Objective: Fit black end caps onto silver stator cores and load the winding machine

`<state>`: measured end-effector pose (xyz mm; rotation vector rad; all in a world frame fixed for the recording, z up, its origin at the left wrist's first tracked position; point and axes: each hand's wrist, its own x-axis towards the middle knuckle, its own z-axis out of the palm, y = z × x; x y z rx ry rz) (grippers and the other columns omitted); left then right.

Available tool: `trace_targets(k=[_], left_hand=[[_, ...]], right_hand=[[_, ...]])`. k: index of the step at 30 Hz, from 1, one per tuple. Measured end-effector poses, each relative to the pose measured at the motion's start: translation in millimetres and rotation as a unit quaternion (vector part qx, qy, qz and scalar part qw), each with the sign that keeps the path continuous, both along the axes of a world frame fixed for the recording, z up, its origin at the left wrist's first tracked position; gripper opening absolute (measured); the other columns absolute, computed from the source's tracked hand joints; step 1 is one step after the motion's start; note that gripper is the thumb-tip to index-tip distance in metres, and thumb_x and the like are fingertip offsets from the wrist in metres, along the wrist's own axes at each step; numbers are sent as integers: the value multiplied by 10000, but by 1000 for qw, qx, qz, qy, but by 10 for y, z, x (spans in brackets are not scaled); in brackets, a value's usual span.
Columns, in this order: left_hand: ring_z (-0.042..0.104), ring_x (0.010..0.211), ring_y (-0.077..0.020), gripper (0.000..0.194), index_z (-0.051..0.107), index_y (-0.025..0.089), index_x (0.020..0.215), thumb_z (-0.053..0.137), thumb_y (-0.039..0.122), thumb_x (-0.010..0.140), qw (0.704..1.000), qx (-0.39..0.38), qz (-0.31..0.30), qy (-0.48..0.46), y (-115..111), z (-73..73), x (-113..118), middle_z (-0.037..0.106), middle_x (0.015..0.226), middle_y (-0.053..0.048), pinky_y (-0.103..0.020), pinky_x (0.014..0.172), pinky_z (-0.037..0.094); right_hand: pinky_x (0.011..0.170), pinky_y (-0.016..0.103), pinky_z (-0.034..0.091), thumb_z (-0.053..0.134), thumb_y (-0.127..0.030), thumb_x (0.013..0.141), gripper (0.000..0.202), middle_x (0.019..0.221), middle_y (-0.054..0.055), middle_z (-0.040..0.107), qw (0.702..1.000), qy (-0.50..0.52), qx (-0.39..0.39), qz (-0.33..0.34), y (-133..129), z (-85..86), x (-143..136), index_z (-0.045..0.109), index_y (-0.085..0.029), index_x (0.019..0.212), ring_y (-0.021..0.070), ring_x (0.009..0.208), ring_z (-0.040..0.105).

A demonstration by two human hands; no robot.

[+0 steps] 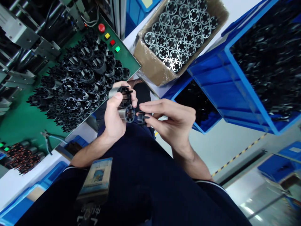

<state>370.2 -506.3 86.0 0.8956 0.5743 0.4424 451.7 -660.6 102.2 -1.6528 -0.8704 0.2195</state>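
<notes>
My left hand point(115, 114) is closed around two metal cylinders with slotted insides. The upper cylinder point(114, 92) has black prongs standing out of its open end. Below it, the lower cylinder point(130, 115) faces right and shows its slotted bore, with no prongs visible on it. Just to the right, my right hand point(172, 121) pinches a small black plastic part point(141, 118) between thumb and fingers. A narrow gap lies between this part and the lower cylinder.
Many black-pronged cylinders point(80, 75) stand on the green table point(25, 121) at left, near pliers point(48, 138) and buttons. A cardboard box point(150, 67) holds several metal rings. Blue bins point(211, 84) with dark parts stand at right.
</notes>
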Motion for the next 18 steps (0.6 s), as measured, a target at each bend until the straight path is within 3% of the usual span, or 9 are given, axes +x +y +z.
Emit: trace_targets(k=[3,6,9,12,16,18], left_hand=[[755,987,-256,367,735,277,1159,791,627,1063,999,-15,32,-14,-40,-15,13,714,1055,-51,-418,943,653],[788,1082,-294,329,765,273,1182,832,573,1064,999,-24,34,-5,-52,-22,11,714,1079,-65,-467,1047,652],[776,1036,-284,305,772,285,1171,810,567,1062,999,-32,35,14,-51,-9,9,708,1034,-53,-449,1014,649],[764,981,-256,321,797,289,1140,809,597,1053,997,-47,47,33,-64,17,17,766,1068,-52,-389,920,656],[837,1174,-327,310,813,323,1142,789,627,1083,996,-55,48,43,-94,47,38,841,1139,-82,-411,924,698],[843,1251,-348,282,819,325,1125,774,603,1099,996,-57,51,44,-99,57,44,835,1116,-84,-434,953,715]], right_hand=[[824,289,788,875,-174,1148,285,1245,26,963,1000,-21,-9,-2,56,-91,-108,978,-346,1351,174,996,919],[775,256,776,788,-186,1203,324,1314,47,919,1000,8,-28,3,36,-133,-161,953,-344,1431,145,960,881],[738,240,774,820,-292,1203,382,1444,75,846,997,51,-37,46,-32,-128,-169,893,-351,1574,138,965,852],[801,264,808,950,-401,1131,503,1419,57,829,995,60,-39,63,-83,-124,-167,863,-379,1626,151,994,847],[854,325,822,1016,-393,1085,618,1339,47,887,998,50,-31,29,-92,-156,-163,824,-372,1672,173,935,851],[937,386,827,1035,-404,1066,579,1316,56,922,999,20,-31,24,-89,-179,-153,857,-365,1615,222,1021,885]])
